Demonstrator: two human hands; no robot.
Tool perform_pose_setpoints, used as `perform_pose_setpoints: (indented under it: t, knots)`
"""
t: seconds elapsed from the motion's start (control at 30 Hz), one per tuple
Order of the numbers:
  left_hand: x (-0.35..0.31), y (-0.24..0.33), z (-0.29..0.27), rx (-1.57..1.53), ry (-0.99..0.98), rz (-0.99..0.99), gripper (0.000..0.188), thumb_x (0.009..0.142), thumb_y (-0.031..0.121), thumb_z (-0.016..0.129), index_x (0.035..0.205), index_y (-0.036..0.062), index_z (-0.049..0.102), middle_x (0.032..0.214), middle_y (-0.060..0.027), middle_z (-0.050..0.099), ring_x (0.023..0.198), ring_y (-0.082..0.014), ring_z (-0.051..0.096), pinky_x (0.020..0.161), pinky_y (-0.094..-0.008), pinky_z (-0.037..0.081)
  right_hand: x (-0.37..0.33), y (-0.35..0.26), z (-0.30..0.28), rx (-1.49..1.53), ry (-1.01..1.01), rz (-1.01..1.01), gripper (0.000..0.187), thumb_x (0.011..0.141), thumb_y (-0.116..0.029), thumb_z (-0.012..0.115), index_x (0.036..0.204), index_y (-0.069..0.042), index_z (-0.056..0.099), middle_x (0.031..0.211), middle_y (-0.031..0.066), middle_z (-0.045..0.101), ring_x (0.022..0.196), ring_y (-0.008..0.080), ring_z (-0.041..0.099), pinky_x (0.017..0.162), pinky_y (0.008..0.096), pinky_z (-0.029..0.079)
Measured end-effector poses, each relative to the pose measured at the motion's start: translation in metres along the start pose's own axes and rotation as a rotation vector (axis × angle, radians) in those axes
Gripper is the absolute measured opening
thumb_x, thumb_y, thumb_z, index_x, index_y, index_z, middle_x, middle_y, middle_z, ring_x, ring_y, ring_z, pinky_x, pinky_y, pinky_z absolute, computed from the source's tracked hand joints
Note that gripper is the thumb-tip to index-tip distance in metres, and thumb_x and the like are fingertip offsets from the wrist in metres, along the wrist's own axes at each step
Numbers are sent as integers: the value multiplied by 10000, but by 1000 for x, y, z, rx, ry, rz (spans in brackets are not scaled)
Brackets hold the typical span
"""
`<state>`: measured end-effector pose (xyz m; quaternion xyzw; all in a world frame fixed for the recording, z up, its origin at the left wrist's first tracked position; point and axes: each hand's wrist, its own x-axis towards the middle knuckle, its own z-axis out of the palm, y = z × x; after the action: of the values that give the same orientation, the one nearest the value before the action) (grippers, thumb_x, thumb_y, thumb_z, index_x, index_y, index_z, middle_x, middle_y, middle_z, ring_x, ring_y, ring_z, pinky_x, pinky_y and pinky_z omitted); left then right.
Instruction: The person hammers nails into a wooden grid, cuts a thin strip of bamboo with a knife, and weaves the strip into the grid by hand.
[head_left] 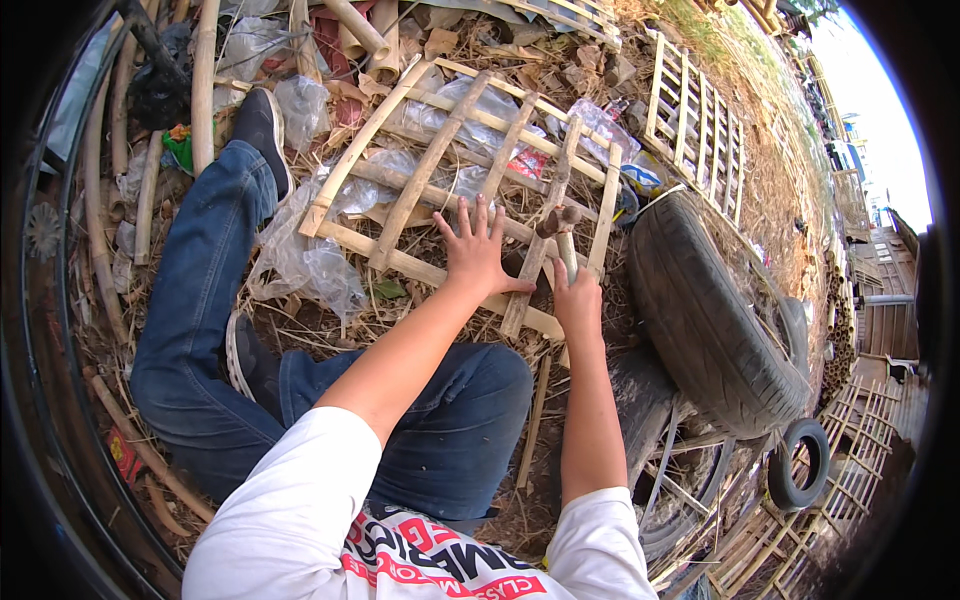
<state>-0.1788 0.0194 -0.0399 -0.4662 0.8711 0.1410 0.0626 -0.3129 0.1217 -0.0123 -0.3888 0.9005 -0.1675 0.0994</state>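
A lattice panel of split bamboo slats (432, 170) lies on the littered ground in front of me. Over its near edge my left hand (474, 256) is spread flat, fingers apart, the thumb reaching toward an upright slat (530, 262). A hammer (558, 222) with a brown, rusty-looking head and a pale handle is gripped in my right hand (579, 305). The hammer head is over the right part of the panel, close to that same slat. Whether the head touches the bamboo, I cannot tell. No nail can be made out.
A large worn tyre (708, 310) stands right of my right hand, with a smaller tyre (799, 465) farther right. Another lattice panel (697, 122) lies beyond. Clear plastic bags (315, 275), dry leaves and bamboo poles (203, 85) surround my outstretched leg (205, 270).
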Motion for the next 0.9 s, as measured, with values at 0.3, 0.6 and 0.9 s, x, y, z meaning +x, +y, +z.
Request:
perform_pose_setpoints:
  t: [0.3,0.6,0.9]
  knots:
    - [12,0,-5,-57,-257,-105,1439,484,925,594,1550,125,49,1602,-177,7,1329,-429,396,967,-506,423,-3,-5,2,59,-38,48,500,940,-439,528,910,53,620,856,306,635,868,476,617,751,532,483]
    - [25,1,-3,-76,-407,-129,1510,455,932,599,1535,128,-86,1595,-187,-22,1232,-420,501,850,-432,532,-3,-6,-21,22,-33,-47,496,937,-447,534,888,41,613,850,305,633,866,487,602,747,523,483]
    - [27,-3,1,29,-392,-80,1527,435,977,535,1536,90,-43,1581,-246,-21,1249,-265,527,690,-318,550,-8,-27,-31,-142,-56,-19,480,938,-461,528,866,10,584,815,268,646,824,468,623,719,526,493]
